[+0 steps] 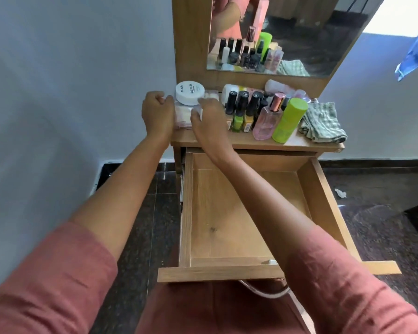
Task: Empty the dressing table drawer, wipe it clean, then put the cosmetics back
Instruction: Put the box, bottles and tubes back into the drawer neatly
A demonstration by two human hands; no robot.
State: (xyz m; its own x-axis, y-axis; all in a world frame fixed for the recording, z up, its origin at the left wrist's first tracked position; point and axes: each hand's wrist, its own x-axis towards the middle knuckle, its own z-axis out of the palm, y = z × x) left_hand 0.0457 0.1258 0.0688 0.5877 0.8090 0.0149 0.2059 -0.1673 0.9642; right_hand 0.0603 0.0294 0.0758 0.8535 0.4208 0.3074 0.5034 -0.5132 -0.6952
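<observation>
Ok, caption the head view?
Over the open drawer, left hand and right hand grip a clear packet on the tabletop.

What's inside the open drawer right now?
Only bare wooden floor shows in the drawer, no cosmetics. The right arm crosses above it and hides the front right corner, so that part is unseen.

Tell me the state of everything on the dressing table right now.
Drawer, pulled out, visible floor bare.
White jar, lidded, atop clear box.
Left hand, gripping clear box.
Right hand, gripping clear box.
Green bottle, upright, capped.
Perfume bottle, upright, capped.
Cloth, crumpled.
</observation>
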